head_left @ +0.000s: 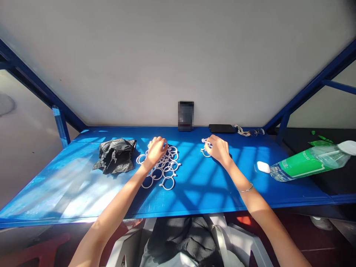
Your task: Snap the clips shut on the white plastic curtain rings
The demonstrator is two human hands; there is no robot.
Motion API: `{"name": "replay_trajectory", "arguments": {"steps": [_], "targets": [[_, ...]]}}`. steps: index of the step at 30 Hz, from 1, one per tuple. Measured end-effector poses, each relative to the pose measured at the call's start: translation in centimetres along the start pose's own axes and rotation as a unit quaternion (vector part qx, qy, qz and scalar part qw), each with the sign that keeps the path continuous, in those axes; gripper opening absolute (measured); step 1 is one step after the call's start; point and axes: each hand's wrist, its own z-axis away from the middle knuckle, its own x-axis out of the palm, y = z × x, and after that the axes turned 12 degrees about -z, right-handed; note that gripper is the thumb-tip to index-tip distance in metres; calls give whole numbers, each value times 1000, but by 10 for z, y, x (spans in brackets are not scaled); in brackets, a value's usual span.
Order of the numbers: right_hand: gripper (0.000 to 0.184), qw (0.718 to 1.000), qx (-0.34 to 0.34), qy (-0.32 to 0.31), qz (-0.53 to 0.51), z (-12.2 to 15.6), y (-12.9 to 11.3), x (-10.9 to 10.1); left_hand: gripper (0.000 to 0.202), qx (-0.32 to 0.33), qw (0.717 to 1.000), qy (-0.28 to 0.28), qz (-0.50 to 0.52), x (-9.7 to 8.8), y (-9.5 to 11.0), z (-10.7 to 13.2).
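White rings, each with a small loop or knob on its rim, lie heaped on the blue table left of centre. My left hand rests over the far side of this heap with its fingers curled down; what lies between the fingertips is hidden. Farther right, my right hand has thumb and fingers pinched on a white ring. Just below that hand, another white ring shows on the table, partly covered.
A crumpled black plastic bag lies left of the rings. Along the wall are a dark upright box, a black phone and glasses. A white case and a green-labelled bottle sit right on the blue table.
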Motion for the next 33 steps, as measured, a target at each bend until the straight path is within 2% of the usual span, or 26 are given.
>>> {"name": "replay_trajectory", "arguments": {"steps": [2,5,9,16,19,21,23,25,29,31,33], "targets": [[20,999,10,-26,47,0,3,0,24,-9,999,-21,-48,0,-1,2],[19,996,20,-59,67,-1,4,0,23,-3,997,-36,-66,3,1,4],[21,995,33,-75,63,-1,2,-1,20,2,998,-20,-56,12,0,3],[23,997,41,-57,44,0,1,-3,25,24,999,25,-29,15,-5,-1],[23,999,24,-29,16,1,0,-2,23,50,995,55,71,11,0,-2],[21,1000,9,-14,-12,2,-3,-2,20,70,978,44,194,9,8,0],[18,998,-10,-16,-52,3,-9,-3,26,88,950,-2,299,8,19,5],[15,992,-41,-45,-114,5,-17,-3,32,110,924,-49,362,9,31,11],[18,947,-107,-150,-265,12,-34,4,37,124,870,-125,461,16,49,22],[15,925,-98,-183,-319,16,-38,12,39,124,847,-153,494,19,54,25],[13,910,-57,-204,-356,19,-38,19,42,128,836,-174,504,19,56,25]]}}
